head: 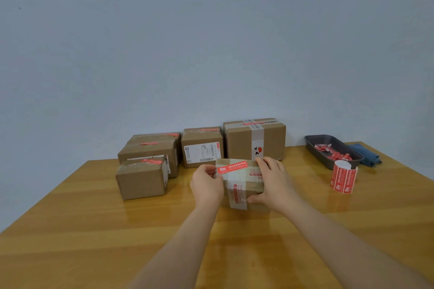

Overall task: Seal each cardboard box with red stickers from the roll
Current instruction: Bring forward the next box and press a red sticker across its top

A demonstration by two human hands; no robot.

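Note:
A small cardboard box (244,183) with white tape sits on the wooden table (94,230) in front of me. A red sticker (232,166) lies across its top. My left hand (206,185) grips the box's left end, thumb at the sticker's left edge. My right hand (270,183) holds the right side, fingers over the top and thumb on the front face. The roll of red stickers (343,177) stands upright to the right, apart from both hands.
Several cardboard boxes with red stickers stand behind: a small one (141,179) at left, a wider one (150,148) behind it, a labelled one (202,148), a tall one (254,139). A dark tray (328,148) with red scraps and a blue cloth (366,155) lie far right.

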